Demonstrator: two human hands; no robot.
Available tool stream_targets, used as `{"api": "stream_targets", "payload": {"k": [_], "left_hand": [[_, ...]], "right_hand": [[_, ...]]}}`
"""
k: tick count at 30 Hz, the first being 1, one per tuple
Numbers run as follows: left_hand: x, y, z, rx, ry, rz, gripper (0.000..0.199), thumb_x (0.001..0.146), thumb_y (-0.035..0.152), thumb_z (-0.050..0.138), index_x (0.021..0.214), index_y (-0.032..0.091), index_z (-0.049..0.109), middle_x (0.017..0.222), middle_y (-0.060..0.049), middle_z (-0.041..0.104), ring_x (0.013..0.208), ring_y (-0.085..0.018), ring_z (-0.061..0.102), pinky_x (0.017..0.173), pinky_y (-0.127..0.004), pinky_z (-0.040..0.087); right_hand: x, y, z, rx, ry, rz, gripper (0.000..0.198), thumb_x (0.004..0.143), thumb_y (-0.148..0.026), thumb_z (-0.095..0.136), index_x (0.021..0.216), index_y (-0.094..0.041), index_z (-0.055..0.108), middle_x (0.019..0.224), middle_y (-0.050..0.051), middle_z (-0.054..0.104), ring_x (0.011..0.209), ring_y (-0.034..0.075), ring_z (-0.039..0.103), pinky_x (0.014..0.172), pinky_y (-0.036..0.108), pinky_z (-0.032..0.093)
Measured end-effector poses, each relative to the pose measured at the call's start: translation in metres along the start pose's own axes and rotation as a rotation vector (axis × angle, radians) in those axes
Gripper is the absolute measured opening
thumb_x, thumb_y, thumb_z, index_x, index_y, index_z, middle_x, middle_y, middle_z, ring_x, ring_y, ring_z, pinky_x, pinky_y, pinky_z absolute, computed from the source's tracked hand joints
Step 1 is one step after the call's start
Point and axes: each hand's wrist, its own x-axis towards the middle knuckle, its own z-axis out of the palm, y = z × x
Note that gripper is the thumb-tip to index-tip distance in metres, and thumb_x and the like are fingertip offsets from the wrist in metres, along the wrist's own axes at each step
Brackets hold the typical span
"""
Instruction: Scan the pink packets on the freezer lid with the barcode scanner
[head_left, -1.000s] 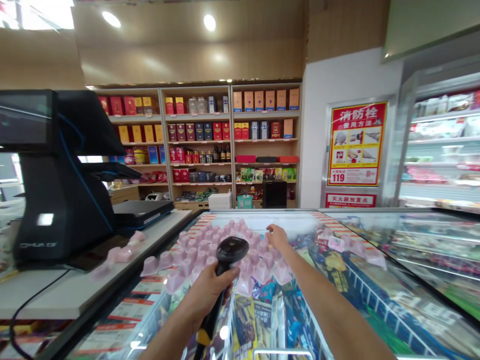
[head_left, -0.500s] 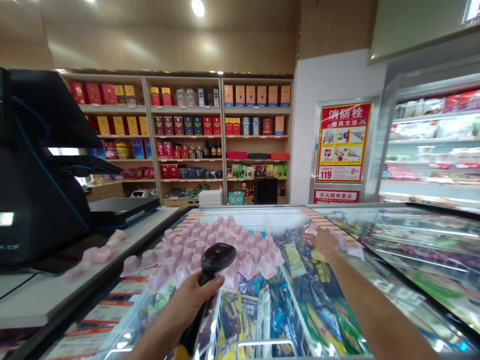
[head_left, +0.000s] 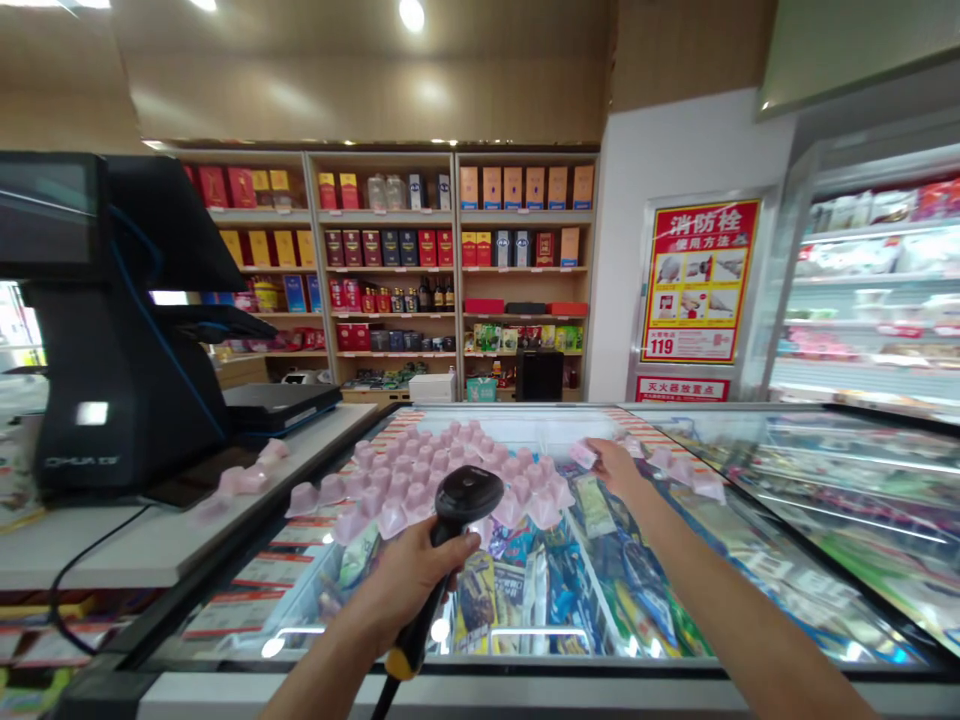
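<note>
My left hand [head_left: 420, 570] is wrapped around the handle of a black barcode scanner [head_left: 469, 492] with a yellow end, its head held over the freezer. My right hand [head_left: 616, 468] reaches forward and pinches a small pink cup [head_left: 583, 454] at the fingertips. Left of that cup, many pink cups [head_left: 420, 470] stand upside down in a dense group on the freezer's glass top. A shorter row of pink cups [head_left: 681, 468] lies to the right of my right hand. Part of the group is hidden behind the scanner.
A glass-topped freezer [head_left: 322, 605] with wrapped ice creams [head_left: 517, 590] inside fills the foreground. On the left counter [head_left: 112, 550] are a black checkout terminal [head_left: 135, 380], a flat black scale [head_left: 281, 408] and a few more pink cups [head_left: 238, 480]. Stocked shelves [head_left: 450, 270] stand behind.
My right hand has moved left from the right-hand cups toward the large group, with a pink cup in its fingers. The scanner stays in my left hand. The view has turned slightly left.
</note>
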Motion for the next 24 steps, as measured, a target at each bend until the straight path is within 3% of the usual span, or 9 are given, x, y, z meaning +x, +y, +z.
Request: {"api": "stream_targets", "payload": {"k": [5,11,17,24], "left_hand": [[-0.009,0.005,-0.002,0.028,-0.028,0.044,0.029,0.063,0.043,0.056,0.070,0.015,0.048,0.047,0.006,0.045,0.045,-0.009,0.042,0.048,-0.021,0.031],[-0.018,0.001,-0.012,0.014,-0.064,0.075,0.027,0.065,0.041,0.055,0.070,0.015,0.046,0.048,0.005,0.047,0.045,-0.008,0.042,0.047,-0.021,0.030],[-0.022,0.004,-0.015,-0.035,-0.055,0.056,0.028,0.063,0.041,0.056,0.066,0.016,0.045,0.046,0.006,0.045,0.043,-0.008,0.042,0.045,-0.021,0.030],[-0.021,0.003,-0.017,-0.050,0.022,0.049,0.032,0.060,0.045,0.057,0.063,0.016,0.044,0.044,0.006,0.044,0.041,-0.008,0.040,0.044,-0.020,0.029]], "right_hand": [[-0.030,-0.023,0.051,0.293,-0.160,0.159,0.010,0.066,-0.023,0.047,0.059,-0.019,0.052,0.052,0.003,0.060,0.055,0.016,0.059,0.056,0.029,0.048],[-0.049,-0.033,0.071,0.423,-0.216,0.214,0.007,0.066,-0.021,0.048,0.061,-0.019,0.053,0.053,0.003,0.060,0.056,0.015,0.059,0.054,0.027,0.048],[-0.047,-0.032,0.076,0.324,-0.157,0.146,0.008,0.066,-0.025,0.047,0.063,-0.019,0.052,0.054,0.002,0.061,0.055,0.015,0.058,0.053,0.027,0.047],[-0.043,-0.027,0.090,0.024,-0.013,-0.075,0.011,0.056,-0.025,0.058,0.063,-0.020,0.051,0.068,0.001,0.061,0.071,0.018,0.056,0.062,0.027,0.042]]}}
